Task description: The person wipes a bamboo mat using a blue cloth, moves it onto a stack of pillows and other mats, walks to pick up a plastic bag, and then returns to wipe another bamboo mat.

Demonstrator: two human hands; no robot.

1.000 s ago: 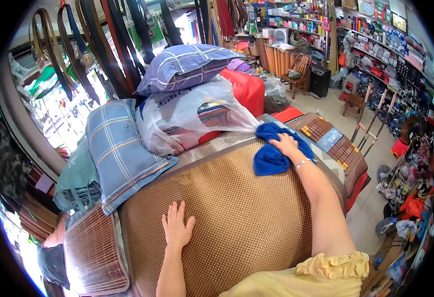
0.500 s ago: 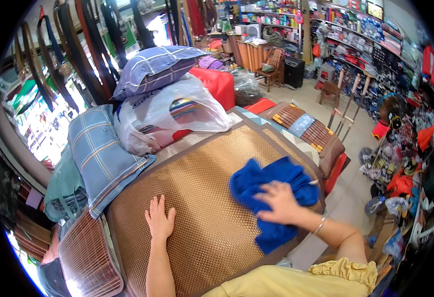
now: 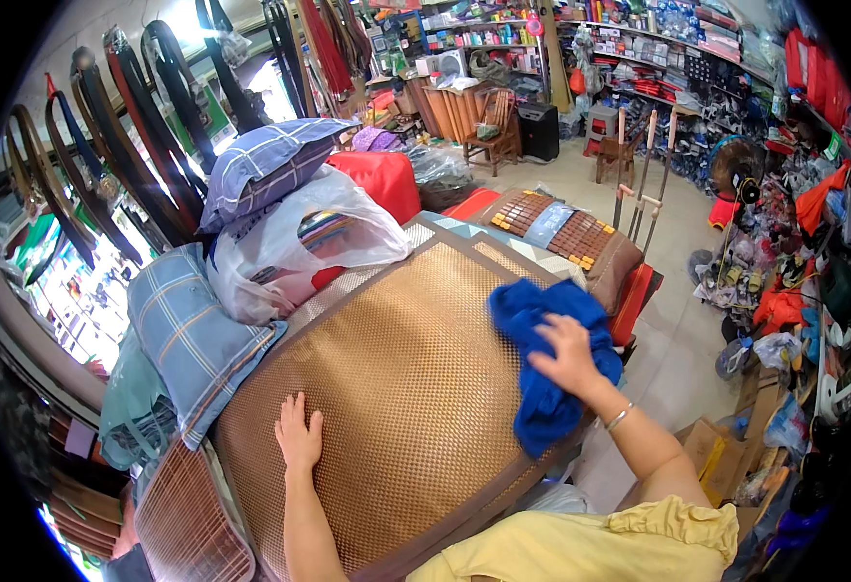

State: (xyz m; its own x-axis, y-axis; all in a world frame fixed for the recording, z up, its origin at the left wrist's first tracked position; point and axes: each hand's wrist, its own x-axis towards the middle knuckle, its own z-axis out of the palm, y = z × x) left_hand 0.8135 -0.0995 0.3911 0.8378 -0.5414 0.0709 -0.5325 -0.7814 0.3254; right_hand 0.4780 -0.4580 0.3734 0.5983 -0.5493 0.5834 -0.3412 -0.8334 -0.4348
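Note:
Spread before me is a golden-brown woven sleeping mat (image 3: 396, 388) with a dark border. Flat on its left part lies my left hand (image 3: 298, 433), fingers stretched out and holding nothing. My right hand (image 3: 566, 355) presses on a crumpled blue cloth (image 3: 551, 412) at the mat's right edge. Its fingers are spread on top of the cloth rather than wrapped round it. Part of the cloth is hidden beneath that hand, and a bracelet (image 3: 620, 417) circles the right wrist.
Beyond the mat's left side are a blue plaid pillow (image 3: 188, 330), a white plastic bag (image 3: 280, 262) and a purple-blue checked pillow (image 3: 265, 170). A brown beaded mat (image 3: 590, 242) lies at the far right. Belts (image 3: 168, 97) hang at upper left; piled goods (image 3: 774, 291) line the right.
My right hand has moved right and slightly away with the blue cloth, which now sits nearer the mat's right edge. My left hand stays flat on the mat. The view has shifted somewhat.

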